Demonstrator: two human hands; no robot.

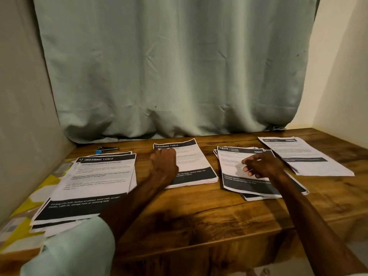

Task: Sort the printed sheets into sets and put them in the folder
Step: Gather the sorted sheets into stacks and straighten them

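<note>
Four piles of printed sheets lie in a row on a wooden table (199, 212), each sheet white with a black band at the head and a wider black band with white text at the foot. The left pile (95, 180) is the biggest and is fanned out loosely; its top sheet reads "DRESSING TABLE", and it lies partly on a yellow patterned surface (41, 186) at the table's left edge. The middle pile (195, 162) has the same heading and its edges are quite even. The third pile (229, 162) is headed "1623" and its sheets are shifted against each other. The right pile (304, 156) lies turned at an angle, just beside the third one. The left hand (164, 168) is on the middle pile with its fingers bent down near the heading; I cannot tell if they grasp paper or only rest there. The right hand (262, 165) is over the third pile, fingers loose and spread, grasping nothing. A stapler (107, 150) lies behind the left pile, near a grey-green curtain (175, 66).
</note>
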